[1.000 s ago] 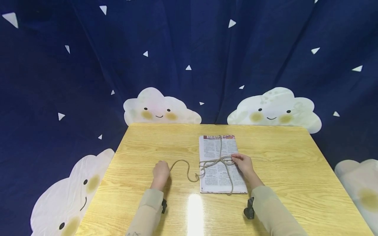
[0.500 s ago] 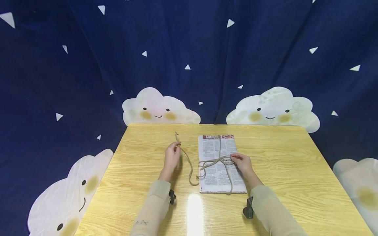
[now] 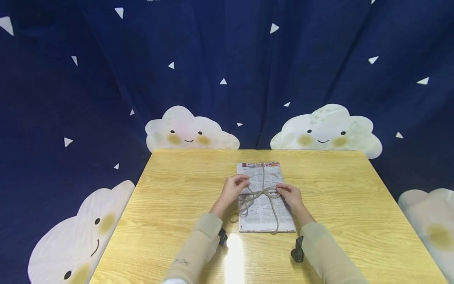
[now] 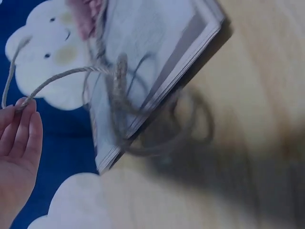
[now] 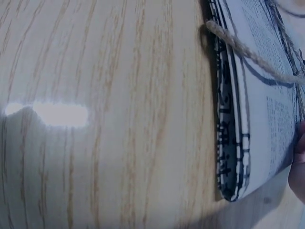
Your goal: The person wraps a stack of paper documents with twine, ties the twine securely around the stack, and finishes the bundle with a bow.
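Observation:
A folded stack of newspaper [image 3: 260, 219] lies on the table, with brown twine [image 3: 274, 213] crossing over it lengthwise and sideways. Loops and a knot sit near the middle of its top. My left hand [image 3: 231, 190], over the stack's left edge, pinches a length of the twine between thumb and fingers. In the left wrist view that hand [image 4: 19, 148] holds the twine [image 4: 62, 75] with a free end sticking up. At the right edge my right hand [image 3: 291, 198] pinches a twine loop. Only a bit of this hand [image 5: 299, 176] enters the right wrist view.
The wooden table [image 3: 177, 177] extends on both sides of the stack. A dark blue curtain [image 3: 198, 51] with clouds and white triangles hangs behind it. A black wrist camera [image 3: 298, 250] is on the right forearm, another [image 3: 222, 236] on the left.
My left hand has moved from the left of the table, up and right to the newspaper, bringing the loose twine along. My right hand stays at the loop on the right edge.

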`<state>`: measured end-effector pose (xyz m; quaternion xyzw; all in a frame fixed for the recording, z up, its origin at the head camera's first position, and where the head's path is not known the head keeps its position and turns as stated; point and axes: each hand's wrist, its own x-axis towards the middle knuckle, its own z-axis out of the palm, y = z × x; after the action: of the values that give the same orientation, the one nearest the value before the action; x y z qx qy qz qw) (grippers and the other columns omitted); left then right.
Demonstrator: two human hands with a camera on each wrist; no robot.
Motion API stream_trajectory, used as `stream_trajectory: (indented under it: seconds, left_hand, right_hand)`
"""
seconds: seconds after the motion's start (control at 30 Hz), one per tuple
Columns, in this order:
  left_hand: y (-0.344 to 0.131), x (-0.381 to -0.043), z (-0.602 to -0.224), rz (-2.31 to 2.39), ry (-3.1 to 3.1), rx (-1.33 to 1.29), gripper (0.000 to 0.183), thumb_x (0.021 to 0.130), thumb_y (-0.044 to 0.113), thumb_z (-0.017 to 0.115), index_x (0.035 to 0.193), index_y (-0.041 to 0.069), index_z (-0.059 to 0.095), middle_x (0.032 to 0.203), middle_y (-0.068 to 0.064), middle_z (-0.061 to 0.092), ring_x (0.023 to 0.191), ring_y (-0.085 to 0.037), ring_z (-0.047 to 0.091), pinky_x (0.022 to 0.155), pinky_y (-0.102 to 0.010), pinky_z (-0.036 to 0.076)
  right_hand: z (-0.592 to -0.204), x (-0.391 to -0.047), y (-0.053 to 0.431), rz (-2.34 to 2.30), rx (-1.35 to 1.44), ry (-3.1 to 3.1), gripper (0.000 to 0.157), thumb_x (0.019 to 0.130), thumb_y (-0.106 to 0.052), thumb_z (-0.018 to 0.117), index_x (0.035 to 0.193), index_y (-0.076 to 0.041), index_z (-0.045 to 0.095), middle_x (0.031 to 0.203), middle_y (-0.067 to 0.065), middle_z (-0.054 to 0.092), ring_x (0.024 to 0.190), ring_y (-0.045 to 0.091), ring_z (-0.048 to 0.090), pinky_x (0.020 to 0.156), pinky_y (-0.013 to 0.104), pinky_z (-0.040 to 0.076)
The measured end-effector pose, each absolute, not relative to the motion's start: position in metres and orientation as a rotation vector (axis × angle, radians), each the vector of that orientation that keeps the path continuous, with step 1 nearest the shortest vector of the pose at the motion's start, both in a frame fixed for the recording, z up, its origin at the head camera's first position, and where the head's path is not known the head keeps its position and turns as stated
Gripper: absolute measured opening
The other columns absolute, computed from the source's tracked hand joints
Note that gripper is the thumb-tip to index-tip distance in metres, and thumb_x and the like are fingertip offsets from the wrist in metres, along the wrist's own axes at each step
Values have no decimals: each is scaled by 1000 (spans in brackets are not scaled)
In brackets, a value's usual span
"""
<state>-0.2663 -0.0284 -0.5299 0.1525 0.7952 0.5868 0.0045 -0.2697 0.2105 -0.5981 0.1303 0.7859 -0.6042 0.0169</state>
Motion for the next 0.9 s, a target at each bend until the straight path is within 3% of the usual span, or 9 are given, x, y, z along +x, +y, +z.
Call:
stream_trajectory:
  seconds: [0.17, 0.43, 0.67, 0.9]
  left_hand:
    - [-19, -262, -542, 1700, 2478, 466, 20, 89, 6, 57, 104, -5, 64, 86, -11, 68, 78, -21, 66, 67, -19, 52]
    - [-14, -261, -554, 1601, 2577, 396, 17, 84, 2, 60, 97, -4, 67, 82, -11, 68, 68, -12, 63, 59, -18, 51]
    - [-13, -259, -550, 1545, 2594, 361, 15, 84, 2, 60, 92, -8, 68, 74, -15, 68, 64, -21, 64, 54, -17, 50]
    - [-11, -261, -549, 1474, 2673, 365, 14, 81, 0, 59, 87, -6, 70, 74, -10, 68, 54, -5, 56, 51, -16, 49]
  right_hand:
    - [-596, -268, 210, -1957, 404, 2385, 29, 87, -9, 61, 112, 7, 59, 86, 0, 66, 70, 0, 58, 64, 14, 48]
    - [-594, -268, 212, -1982, 424, 2356, 31, 87, -9, 60, 114, 7, 58, 90, 2, 67, 73, 0, 58, 64, 14, 48]
    - [-593, -269, 211, -2063, 437, 2289, 34, 88, -8, 59, 117, 8, 55, 87, -4, 67, 72, -1, 58, 64, 14, 48]
    - [-593, -267, 210, -2123, 497, 2237, 35, 88, -9, 59, 120, 6, 54, 91, -3, 66, 75, -1, 58, 66, 15, 48]
